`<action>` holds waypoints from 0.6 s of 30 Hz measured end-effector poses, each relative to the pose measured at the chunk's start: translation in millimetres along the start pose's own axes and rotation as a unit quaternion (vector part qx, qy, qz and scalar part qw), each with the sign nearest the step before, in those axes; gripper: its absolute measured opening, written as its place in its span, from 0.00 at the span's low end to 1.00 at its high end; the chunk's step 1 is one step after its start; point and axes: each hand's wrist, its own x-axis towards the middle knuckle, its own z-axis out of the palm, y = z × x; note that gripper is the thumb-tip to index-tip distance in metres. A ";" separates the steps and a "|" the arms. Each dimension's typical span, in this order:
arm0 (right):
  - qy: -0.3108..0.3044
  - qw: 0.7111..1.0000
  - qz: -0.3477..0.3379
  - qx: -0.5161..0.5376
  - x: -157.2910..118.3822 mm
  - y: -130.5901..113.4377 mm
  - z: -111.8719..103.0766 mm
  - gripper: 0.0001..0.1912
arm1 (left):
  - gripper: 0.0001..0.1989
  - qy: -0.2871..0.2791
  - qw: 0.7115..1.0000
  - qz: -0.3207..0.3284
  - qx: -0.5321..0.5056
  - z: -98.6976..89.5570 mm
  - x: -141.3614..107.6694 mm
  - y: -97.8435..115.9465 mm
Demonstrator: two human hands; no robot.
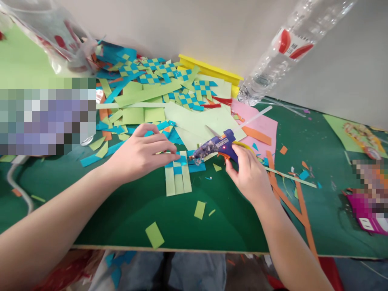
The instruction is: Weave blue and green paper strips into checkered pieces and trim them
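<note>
Head view: your right grip (250, 173) wraps the glue gun (216, 145), left grip (145, 151) half-curled at woven paper (178, 182), pinch unclear; likely light, bendy, so hold edges.

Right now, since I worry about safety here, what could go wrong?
If hot, the glue gun in the right grip might burn the left grip, because its tip points that way at close range. A stray drip could also stick the small green scrap to the woven paper.
</note>
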 end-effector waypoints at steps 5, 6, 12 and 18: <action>0.008 1.000 -0.010 -0.026 0.3 0.1 -1.0 0.23 | 0.05 0.024 0.999 0.021 0.005 0.8 0.3 0.1; 0.010 0.999 -0.012 -0.029 0.3 0.2 -0.9 0.23 | 0.05 0.026 0.999 0.022 0.005 0.8 0.3 -0.1; 0.008 0.999 -0.020 -0.043 0.7 0.2 -1.4 0.22 | 0.06 0.018 1.000 0.012 0.002 0.9 0.5 0.0; 0.001 0.999 -0.012 -0.043 -1.0 0.0 -3.5 0.23 | 0.08 -0.003 1.000 -0.004 -0.011 0.2 -0.6 0.6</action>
